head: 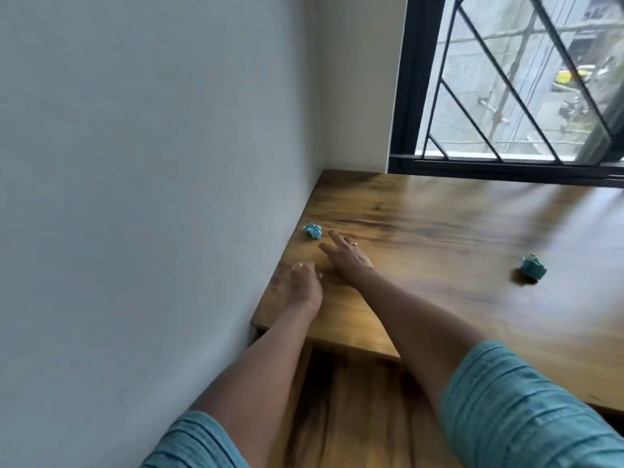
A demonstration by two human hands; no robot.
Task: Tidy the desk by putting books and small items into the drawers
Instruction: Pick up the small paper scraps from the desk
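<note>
Blue wad [312, 230], right hand [344, 256] outstretched

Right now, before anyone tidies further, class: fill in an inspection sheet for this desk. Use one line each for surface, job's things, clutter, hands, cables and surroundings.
Surface: wooden desk, glossy, set into a corner.
Job's things: no books seen. A blue paper ball lies near the wall side, and a teal paper ball lies apart to the right. No drawer can be made out.
Clutter: nothing seen.
Hands: the right hand is open, fingers stretched toward the blue paper ball and just short of it. The left hand is beside it, too blurred to show the fingers.
Cables: nothing seen.
Surroundings: pale wall on the left; black-framed window with diagonal bars behind.
</note>
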